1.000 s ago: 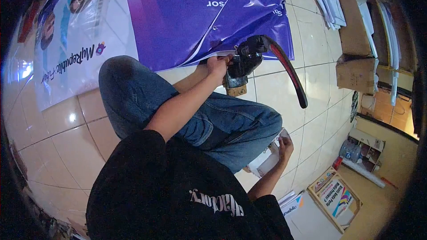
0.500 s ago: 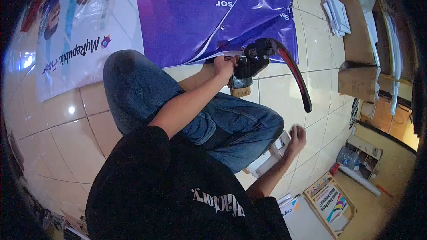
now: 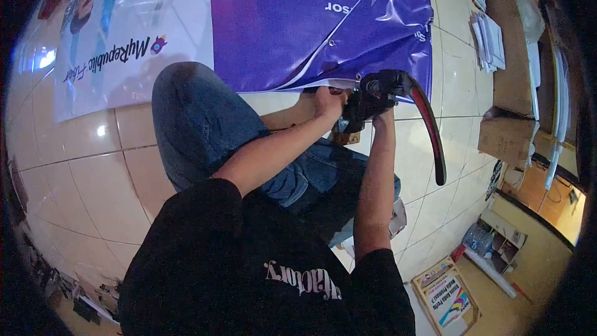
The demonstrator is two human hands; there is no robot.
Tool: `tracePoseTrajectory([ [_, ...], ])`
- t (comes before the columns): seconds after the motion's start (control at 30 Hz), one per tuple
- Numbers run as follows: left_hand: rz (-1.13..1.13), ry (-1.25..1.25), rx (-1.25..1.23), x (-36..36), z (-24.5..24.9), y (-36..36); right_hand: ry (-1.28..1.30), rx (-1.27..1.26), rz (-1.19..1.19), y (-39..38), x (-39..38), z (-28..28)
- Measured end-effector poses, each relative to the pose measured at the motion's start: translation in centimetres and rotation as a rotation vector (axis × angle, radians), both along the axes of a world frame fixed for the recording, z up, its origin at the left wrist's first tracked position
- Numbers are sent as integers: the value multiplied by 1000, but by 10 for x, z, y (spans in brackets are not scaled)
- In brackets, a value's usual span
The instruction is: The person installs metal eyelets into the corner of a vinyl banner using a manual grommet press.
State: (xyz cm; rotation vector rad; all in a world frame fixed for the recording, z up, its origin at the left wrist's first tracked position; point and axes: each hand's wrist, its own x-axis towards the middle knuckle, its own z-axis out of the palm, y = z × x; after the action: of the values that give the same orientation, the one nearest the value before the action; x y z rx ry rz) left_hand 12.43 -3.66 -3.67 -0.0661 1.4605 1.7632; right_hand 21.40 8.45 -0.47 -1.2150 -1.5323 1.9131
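Note:
A purple and white printed banner (image 3: 273, 31) lies across the tiled floor, its lower edge lifted and creased beside a black hand press (image 3: 367, 102). The press has a long curved handle (image 3: 430, 130) with a red strip and stands on a wooden block (image 3: 346, 138). My left hand (image 3: 331, 101) is closed on the banner's edge, just left of the press. Behind the press my right hand (image 3: 384, 114) is mostly hidden, with only the wrist side showing. A metal ring (image 3: 332, 43) sits in the purple part of the banner.
Stacked white papers (image 3: 488, 40) and a cardboard box (image 3: 509, 134) stand on the right. A framed sign (image 3: 449, 298) leans at the lower right, near a shelf with a water bottle (image 3: 477, 239). My bent knees are close below the banner.
My right hand has moved up from beside my knee to the press. My left hand stays at the banner's edge. The whole view has shifted slightly.

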Motion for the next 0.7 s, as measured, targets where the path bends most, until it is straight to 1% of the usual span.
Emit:
tracePoseTrajectory([
  [0.07,-35,75,-150,-6,30,-9,106,-142,-84,1,3,-4],
  [0.13,-34,67,-143,-3,24,-5,128,-148,-83,2,6,-4],
  [0.2,-18,-68,-99,-4,21,-3,156,-153,-68,1,2,0],
  [0.27,-42,-75,-115,-4,20,-3,54,-72,-30,-4,-2,7],
  [0.3,-69,-82,-131,-4,19,-4,53,-72,-29,-1,0,2],
  [0.37,-80,-87,-145,-4,17,-4,122,-178,-57,8,8,-14],
  [0.43,-92,-88,-156,-5,18,-1,134,-177,-70,8,11,-15],
  [0.5,-4,-165,-29,-6,20,0,146,-180,-80,6,11,-12],
  [0.53,-3,-164,-30,-7,21,1,137,-159,-86,4,9,-10],
  [0.6,20,-255,43,-7,23,1,129,-139,-94,5,10,-12],
  [0.67,-6,-229,2,-2,12,6,108,-176,-51,14,20,-28],
  [0.7,-30,-202,-39,1,4,8,109,-177,-52,12,17,-23],
])
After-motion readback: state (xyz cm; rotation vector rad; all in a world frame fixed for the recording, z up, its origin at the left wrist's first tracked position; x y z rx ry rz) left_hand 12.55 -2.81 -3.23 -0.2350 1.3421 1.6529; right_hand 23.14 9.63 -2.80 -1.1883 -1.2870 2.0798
